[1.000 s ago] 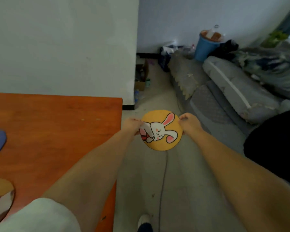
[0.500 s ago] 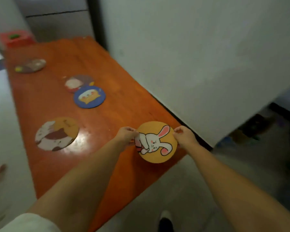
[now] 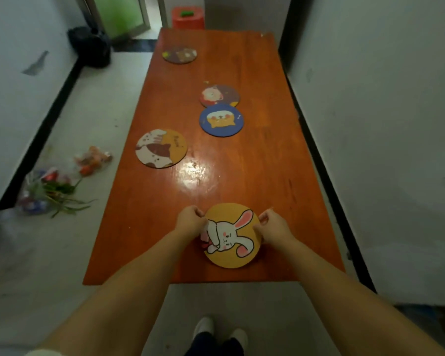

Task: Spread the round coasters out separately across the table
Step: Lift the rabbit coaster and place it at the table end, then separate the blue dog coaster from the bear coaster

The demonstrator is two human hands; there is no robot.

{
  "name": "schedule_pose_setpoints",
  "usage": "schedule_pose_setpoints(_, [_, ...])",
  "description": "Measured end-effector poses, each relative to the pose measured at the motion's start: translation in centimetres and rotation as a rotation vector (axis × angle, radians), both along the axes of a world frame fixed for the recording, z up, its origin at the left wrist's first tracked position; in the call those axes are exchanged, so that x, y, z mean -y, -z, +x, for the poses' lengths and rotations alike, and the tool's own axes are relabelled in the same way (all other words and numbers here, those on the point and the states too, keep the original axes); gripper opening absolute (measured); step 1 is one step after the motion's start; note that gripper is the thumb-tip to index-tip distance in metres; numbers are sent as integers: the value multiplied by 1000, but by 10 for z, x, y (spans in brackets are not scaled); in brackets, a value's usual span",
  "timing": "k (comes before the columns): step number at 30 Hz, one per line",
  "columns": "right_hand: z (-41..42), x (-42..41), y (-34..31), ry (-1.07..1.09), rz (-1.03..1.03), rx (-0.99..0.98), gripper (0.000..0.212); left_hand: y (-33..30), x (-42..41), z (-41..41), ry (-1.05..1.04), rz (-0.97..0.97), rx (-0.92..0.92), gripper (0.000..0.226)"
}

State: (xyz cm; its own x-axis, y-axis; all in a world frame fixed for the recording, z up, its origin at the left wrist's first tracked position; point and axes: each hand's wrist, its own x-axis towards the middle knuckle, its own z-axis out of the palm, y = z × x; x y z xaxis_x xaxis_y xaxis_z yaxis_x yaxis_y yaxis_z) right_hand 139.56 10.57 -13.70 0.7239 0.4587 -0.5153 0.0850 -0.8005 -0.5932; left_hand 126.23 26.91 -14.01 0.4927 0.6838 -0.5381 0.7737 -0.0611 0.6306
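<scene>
Rabbit coaster [image 3: 231, 236] pinched, seemingly above table [image 3: 242, 170], by left hand [image 3: 190, 222] and right hand [image 3: 274, 228].

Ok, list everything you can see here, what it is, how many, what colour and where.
table: one, orange-brown wood, centre, running away from the camera
rabbit coaster: one, yellow, near end, gripped at both edges
cat coaster: one, white, brown and yellow, left of middle
blue coaster: one, middle, its far rim meeting the next
maroon coaster: one, just beyond the blue one
dark coaster: one, far left
stool: one, red, past the far end
dark bag: one, floor, far left
plastic bags: several, floor, left
shoes: two, white, bottom
hands: left and right, bare
</scene>
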Motion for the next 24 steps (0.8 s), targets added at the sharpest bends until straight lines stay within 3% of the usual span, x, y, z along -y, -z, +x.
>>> schedule_pose_setpoints(3, [-5, 3, 8, -74, -58, 66, 14, 12, 5, -5, 69, 122, -46, 26])
schedule_pose_setpoints(6, [-6, 3, 10, -179, -204, 167, 18, 15, 8, -6, 175, 262, -123, 6])
schedule_pose_setpoints(10, [-3, 4, 0, -239, -318, 287, 52, 3, 2, -3, 292, 394, -224, 32])
schedule_pose_setpoints(12, [3, 6, -13, -186, -301, 292, 46, -8, -6, 3, 289, 360, -191, 31])
schedule_pose_setpoints(15, [25, 13, -39, -88, -223, 288, 37, -31, -20, 21, 303, 356, -104, 11])
schedule_pose_setpoints(20, [75, 36, -86, 29, -121, 343, 37, -76, -17, 79, 334, 305, 116, 16])
schedule_pose_setpoints(24, [115, 67, -108, 105, -95, 382, 31, -97, 14, 136, 418, 307, 163, 17])
